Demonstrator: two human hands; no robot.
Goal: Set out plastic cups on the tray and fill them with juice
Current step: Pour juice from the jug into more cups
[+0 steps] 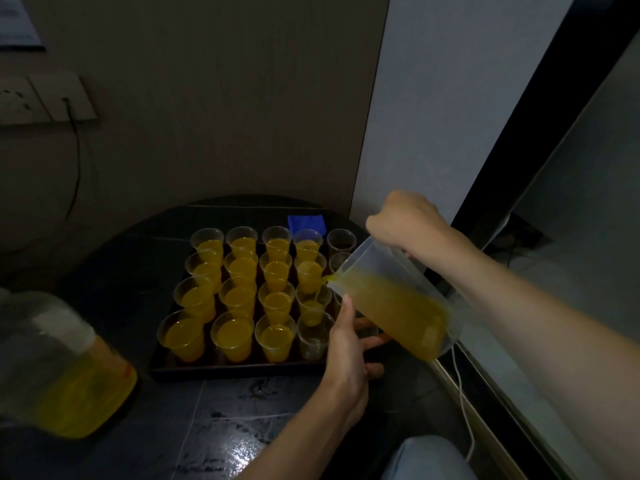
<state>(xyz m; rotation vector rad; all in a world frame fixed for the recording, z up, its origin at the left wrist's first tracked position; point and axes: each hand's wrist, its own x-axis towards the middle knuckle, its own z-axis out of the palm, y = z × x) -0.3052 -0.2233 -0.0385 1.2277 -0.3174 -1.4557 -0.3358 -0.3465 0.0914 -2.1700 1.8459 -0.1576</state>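
Dark tray [225, 372] sits on a dark glossy worktop [242, 427], packed with clear plastic cups [239, 332] in rows of 5. The 3 left columns of the tray are all filled with yellow juice, 4 cups each. In column 4 the 2 far cups are filled, the 3rd cup [313, 301] holds a little juice and the front cup [313, 336] looks almost empty. At the tray's far right corner 2 empty cups [341, 240] show; the rest of that column is hidden behind the jug and hand. Right hand [405, 223] is above the tray's right edge, fingers wrapped round the top of a clear jug [398, 306], which is tilted with its spout towards the tray. A thin stream of juice runs off the spout over the 3rd cup of column 4. The jug is roughly half full. Left hand [346, 341] is at the tray's front right corner, thumb up just beside the jug wall, fingers reaching under the jug; cannot tell if they are clamped on a cup or just apart. A blue cloth [306, 221] lies just behind the tray. A blurred bottle [69, 375] with yellow liquid is to the front left of the tray. A wall socket [41, 98] with a dark cable is on the wall well left of and behind the tray
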